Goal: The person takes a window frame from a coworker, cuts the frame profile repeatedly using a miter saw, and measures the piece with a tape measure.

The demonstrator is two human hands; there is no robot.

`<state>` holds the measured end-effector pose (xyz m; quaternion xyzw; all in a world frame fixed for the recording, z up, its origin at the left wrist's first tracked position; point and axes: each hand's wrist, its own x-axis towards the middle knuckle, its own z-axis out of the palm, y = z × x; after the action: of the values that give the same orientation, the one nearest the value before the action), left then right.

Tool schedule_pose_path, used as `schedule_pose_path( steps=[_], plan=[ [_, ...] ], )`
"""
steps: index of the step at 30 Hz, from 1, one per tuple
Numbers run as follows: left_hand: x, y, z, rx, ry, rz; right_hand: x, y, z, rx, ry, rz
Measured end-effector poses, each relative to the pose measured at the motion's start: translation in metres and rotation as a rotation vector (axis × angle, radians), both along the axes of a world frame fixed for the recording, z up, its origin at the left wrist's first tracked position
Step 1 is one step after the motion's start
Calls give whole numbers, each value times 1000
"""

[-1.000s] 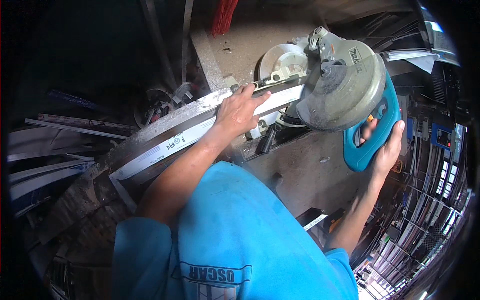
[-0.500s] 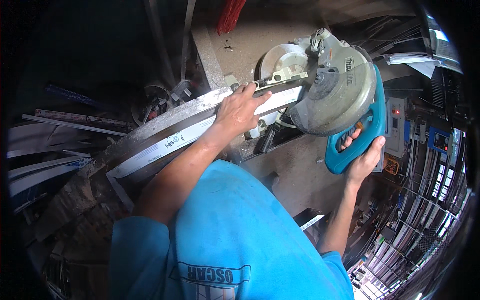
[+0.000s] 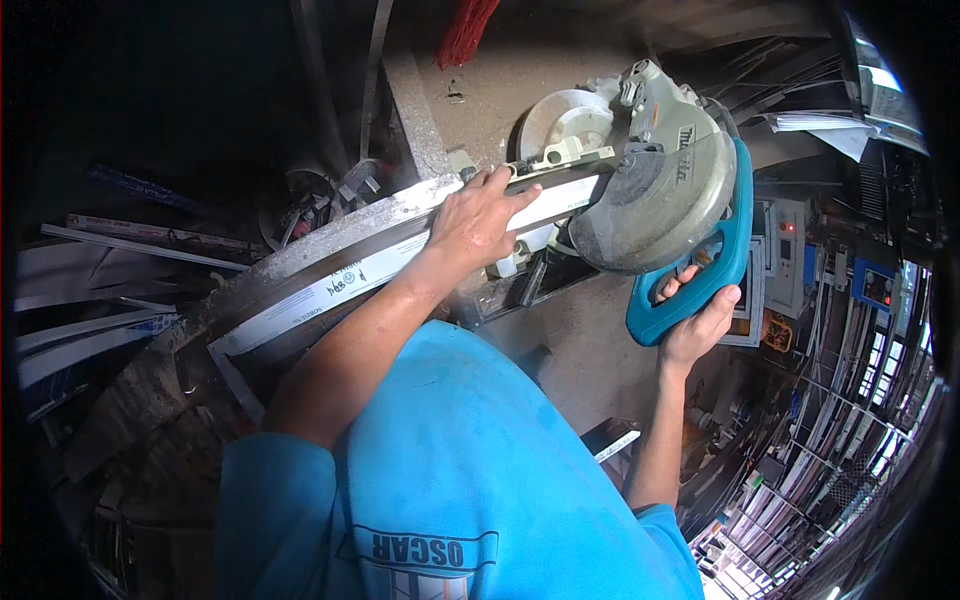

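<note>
My left hand (image 3: 472,222) is clamped over a long, straight profile (image 3: 318,298) covered in white printed film, holding it along the fence. Its fingers bend over the far edge while the thumb points right, toward the saw. My right hand (image 3: 697,330) is wrapped round the teal D-shaped handle (image 3: 738,262) of a mitre saw (image 3: 655,205). A cloudy, rounded guard hides the blade, and the profile's right end runs in beside and under it. Whether the blade touches the profile cannot be seen.
A pale metal rail (image 3: 405,203) backs the profile on the dusty bench (image 3: 490,95). Red strands (image 3: 466,35) hang at the top. Loose strips (image 3: 150,247) lie left. Grey control boxes (image 3: 785,245) and racks of long profiles (image 3: 835,440) stand right.
The saw's handle and guard have shifted slightly left, and my right hand has moved with them. My left hand stays in nearly the same place on the profile.
</note>
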<state>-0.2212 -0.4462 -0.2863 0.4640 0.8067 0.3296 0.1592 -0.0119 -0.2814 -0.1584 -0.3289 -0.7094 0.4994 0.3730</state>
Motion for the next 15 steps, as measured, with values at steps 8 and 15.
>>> schedule_pose_path(
  steps=[8,15],
  plan=[
    [0,-1,2,20,11,3,3,1,-8,-13,32,16],
    [-1,1,2,-3,1,-5,4,1,-12,5,25,-1]
  ],
)
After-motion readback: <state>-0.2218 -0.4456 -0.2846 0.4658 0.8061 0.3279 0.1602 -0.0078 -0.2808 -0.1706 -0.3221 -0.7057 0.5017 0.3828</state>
